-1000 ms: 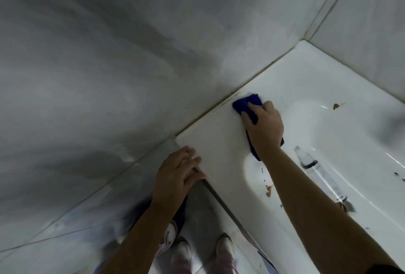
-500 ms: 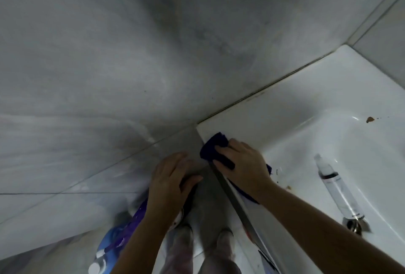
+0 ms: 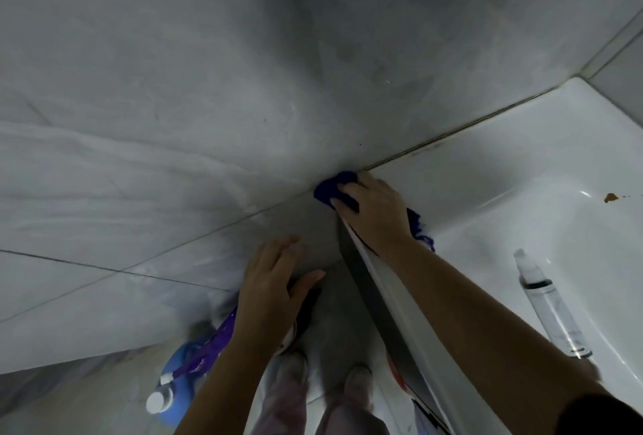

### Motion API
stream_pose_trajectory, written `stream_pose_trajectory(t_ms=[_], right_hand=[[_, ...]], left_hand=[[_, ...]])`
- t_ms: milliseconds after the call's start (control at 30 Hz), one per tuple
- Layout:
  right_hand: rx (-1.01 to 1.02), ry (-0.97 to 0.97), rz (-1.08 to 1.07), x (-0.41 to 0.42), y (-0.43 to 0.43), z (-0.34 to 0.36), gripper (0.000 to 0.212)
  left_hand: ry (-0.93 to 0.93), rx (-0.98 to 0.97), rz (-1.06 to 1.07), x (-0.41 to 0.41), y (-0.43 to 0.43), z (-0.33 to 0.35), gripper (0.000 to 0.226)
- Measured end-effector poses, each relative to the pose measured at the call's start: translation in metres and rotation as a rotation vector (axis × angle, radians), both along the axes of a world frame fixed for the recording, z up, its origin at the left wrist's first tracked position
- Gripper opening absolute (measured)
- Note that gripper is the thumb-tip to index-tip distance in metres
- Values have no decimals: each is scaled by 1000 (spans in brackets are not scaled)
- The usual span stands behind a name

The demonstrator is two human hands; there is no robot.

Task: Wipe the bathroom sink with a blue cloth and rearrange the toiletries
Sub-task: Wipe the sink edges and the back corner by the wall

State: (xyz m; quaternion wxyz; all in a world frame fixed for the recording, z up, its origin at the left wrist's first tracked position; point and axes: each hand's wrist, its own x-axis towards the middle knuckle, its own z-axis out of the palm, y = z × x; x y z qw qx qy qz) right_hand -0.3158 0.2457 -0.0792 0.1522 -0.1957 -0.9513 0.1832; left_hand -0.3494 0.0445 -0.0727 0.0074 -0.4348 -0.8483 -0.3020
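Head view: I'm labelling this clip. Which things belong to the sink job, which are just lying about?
Job: blue cloth, right hand on it, sink, clear bottle in the basin, brown stain.
Lying about: blue jug on the floor.

Blue cloth (image 3: 335, 187) scrunched at the wall corner of the white sink (image 3: 487, 177); clear bottle (image 3: 549, 298), sprayer maybe, lying down inside it.
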Motion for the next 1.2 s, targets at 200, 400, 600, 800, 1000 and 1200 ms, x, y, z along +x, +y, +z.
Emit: stream_pose_trajectory(t_ms=[200,400,600,800,1000,1200], right_hand=[[-33,12,140,84,-22,2,37],[11,21,-111,11,-2,-5,35],[41,41,-95,99,35,-9,39],[-103,77,-730,86,104,-8,32],[86,130,-61,95,66,-14,45],[-117,92,-725,86,99,-12,32]], left_hand=[[-30,-18,-3,9,-8,-1,45],[-42,-16,-35,13,13,-6,40],[1,12,-156,9,55,-16,40],[-13,-129,-192,13,100,-38,51],[-151,-37,-164,5,92,-40,55],[-87,-79,-149,9,94,-33,47]])
